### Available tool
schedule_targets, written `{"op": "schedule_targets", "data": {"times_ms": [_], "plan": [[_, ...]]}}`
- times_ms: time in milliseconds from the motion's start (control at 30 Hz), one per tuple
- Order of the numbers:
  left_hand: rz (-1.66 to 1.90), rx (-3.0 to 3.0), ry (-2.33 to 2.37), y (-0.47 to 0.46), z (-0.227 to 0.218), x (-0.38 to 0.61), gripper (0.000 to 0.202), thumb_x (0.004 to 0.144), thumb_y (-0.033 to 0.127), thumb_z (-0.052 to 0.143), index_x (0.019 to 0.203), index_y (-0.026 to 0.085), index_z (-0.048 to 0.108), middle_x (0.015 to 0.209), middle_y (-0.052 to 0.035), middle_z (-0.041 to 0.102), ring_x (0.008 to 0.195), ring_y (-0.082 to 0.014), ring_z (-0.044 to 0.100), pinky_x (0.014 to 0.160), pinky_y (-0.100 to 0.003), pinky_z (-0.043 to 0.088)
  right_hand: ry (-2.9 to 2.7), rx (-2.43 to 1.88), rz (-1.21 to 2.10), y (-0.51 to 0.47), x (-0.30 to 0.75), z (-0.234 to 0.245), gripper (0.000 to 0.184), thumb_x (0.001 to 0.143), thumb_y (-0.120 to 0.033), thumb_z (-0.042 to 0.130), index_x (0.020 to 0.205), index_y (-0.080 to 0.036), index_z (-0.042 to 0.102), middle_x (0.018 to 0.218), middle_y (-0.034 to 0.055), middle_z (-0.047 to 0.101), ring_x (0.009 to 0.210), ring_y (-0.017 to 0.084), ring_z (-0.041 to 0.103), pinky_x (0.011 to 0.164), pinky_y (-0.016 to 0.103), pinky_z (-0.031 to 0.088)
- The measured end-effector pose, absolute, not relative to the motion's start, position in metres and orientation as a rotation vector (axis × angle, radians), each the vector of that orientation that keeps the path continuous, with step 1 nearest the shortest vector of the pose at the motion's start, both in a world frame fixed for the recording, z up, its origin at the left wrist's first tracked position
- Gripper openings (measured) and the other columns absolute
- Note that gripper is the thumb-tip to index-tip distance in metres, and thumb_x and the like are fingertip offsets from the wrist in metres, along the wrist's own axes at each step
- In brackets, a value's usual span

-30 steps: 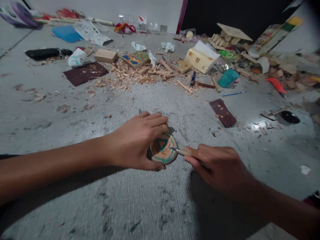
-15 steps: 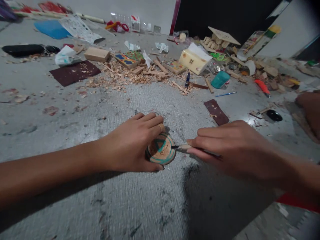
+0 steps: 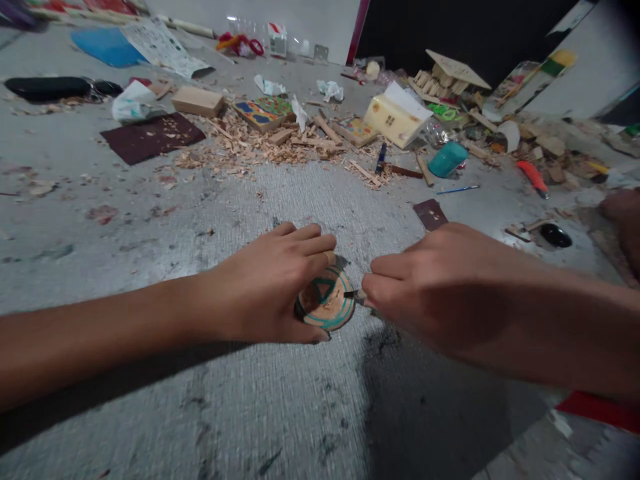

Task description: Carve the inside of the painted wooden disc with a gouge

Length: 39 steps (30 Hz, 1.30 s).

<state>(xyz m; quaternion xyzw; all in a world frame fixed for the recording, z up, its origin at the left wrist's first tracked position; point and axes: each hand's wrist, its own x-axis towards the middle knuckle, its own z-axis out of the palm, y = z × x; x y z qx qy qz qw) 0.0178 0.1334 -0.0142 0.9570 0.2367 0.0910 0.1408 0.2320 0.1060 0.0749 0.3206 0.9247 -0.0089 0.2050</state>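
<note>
Teal-lined wood sits between the two hands: a round disc (image 3: 330, 312), flat on the grey, textured surface (image 3: 210, 413), with a triangle (image 3: 324, 291) at its middle and rings near its rim. The left hand (image 3: 280, 283) curls around its far and left sides, fingers at the back and thumb along the near edge, gripping it much as it did a second ago.

What has changed is the right hand (image 3: 425, 290). Half a second ago the tool's pale handle showed between thumb and fingers; now the hand has rolled over and come in closer, closed like a fist around the handle and hiding nearly all of it. Only the dark, flat blade (image 3: 349, 294) juts out, over the disc's right side and nearer the rim than a second ago. Whether its edge bites the wood or hovers just above, I cannot tell.

The new grip looks firmer, and probably suits a short, strong stroke better than a fine one. The disc seems well braced for it, though the left thumb lies near the blade. Loose crumbs (image 3: 331, 305) of wood lie below the triangle.

Beyond the right hand, a maroon sheet (image 3: 429, 215) is now partly covered; wood shavings (image 3: 260, 153) spread farther back.
</note>
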Motion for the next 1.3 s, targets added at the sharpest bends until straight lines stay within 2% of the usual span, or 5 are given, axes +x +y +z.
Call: {"op": "schedule_targets", "data": {"times_ms": [200, 367, 567, 900, 1300], "plan": [[0.286, 2.721, 0.715, 0.132, -0.017, 0.02, 0.053, 0.073, 0.053, 0.085, 0.107, 0.016, 0.066, 0.105, -0.0079, 0.064, 0.102, -0.0292, 0.058, 0.084, -0.041, 0.044, 2.974, 1.163, -0.03, 0.067, 0.273, 0.025, 0.035, 0.11, -0.027, 0.047, 0.083, -0.018, 0.067, 0.066, -0.0026, 0.06, 0.053, 0.011, 0.043, 0.055, 0.032, 0.022], [0.206, 2.757, 0.755, 0.132, -0.012, 0.018, 0.059, 0.07, 0.059, 0.087, 0.106, 0.017, 0.067, 0.107, -0.0076, 0.065, 0.102, -0.0295, 0.059, 0.085, -0.042, 0.044, 3.012, 1.48, 0.174, 0.045, 0.276, -0.014, 0.04, 0.113, -0.035, 0.046, 0.091, -0.018, 0.074, 0.063, -0.0025, 0.062, 0.056, 0.011, 0.054, 0.056, 0.03, 0.028], [0.233, 2.737, 0.81, 0.129, -0.013, 0.017, 0.063, 0.072, 0.06, 0.086, 0.112, 0.017, 0.065, 0.116, -0.0092, 0.065, 0.107, -0.0304, 0.059, 0.088, -0.043, 0.046, 3.085, 1.564, -0.216, 0.057, 0.282, -0.001, 0.032, 0.109, -0.034, 0.054, 0.089, -0.019, 0.075, 0.073, -0.0018, 0.071, 0.06, 0.01, 0.061, 0.061, 0.025, 0.039], [0.299, 2.755, 0.755, 0.131, -0.02, 0.014, 0.065, 0.072, 0.06, 0.085, 0.115, 0.018, 0.063, 0.113, -0.0083, 0.064, 0.105, -0.0299, 0.058, 0.086, -0.041, 0.044, 2.969, 0.966, 0.07, 0.089, 0.282, 0.046, 0.034, 0.111, -0.031, 0.049, 0.088, -0.02, 0.071, 0.072, -0.0011, 0.065, 0.059, 0.013, 0.051, 0.057, 0.034, 0.024], [0.324, 2.766, 0.749, 0.132, -0.022, 0.013, 0.065, 0.073, 0.064, 0.084, 0.115, 0.018, 0.063, 0.113, -0.0086, 0.065, 0.106, -0.0299, 0.058, 0.084, -0.04, 0.042, 2.858, 0.789, 0.115, 0.101, 0.261, 0.065, 0.031, 0.105, -0.02, 0.049, 0.077, -0.021, 0.062, 0.067, -0.0013, 0.06, 0.052, 0.012, 0.037, 0.058, 0.037, 0.015]]}}
